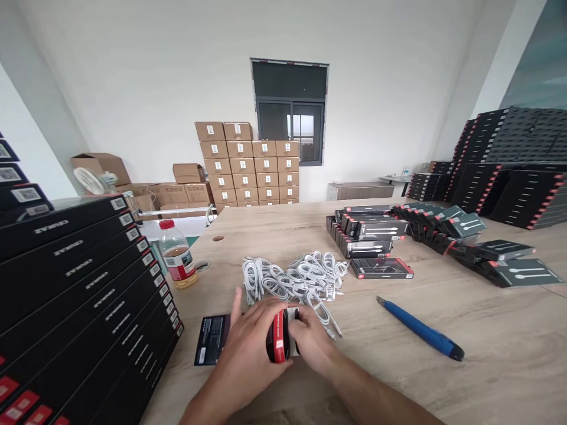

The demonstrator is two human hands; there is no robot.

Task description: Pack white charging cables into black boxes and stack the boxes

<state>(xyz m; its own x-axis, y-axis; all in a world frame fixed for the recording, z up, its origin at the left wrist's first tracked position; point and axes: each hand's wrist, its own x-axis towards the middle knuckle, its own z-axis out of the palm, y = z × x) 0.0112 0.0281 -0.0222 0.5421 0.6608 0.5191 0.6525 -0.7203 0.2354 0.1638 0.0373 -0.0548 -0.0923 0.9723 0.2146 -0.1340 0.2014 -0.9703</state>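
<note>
Near the table's (487, 366) front edge, my left hand (250, 348) grips the small box (277, 336) while my right hand's (310, 339) fingers feed a cable in; next I judge closing its end flap.

A pale wooden desk (487, 354) carries a heap of white cables (295, 276), a blue pen (419, 328), a bottle (178, 255), a flat black card (212, 339), loose black boxes (381, 236) and tall box stacks (84, 295) at both edges.
</note>
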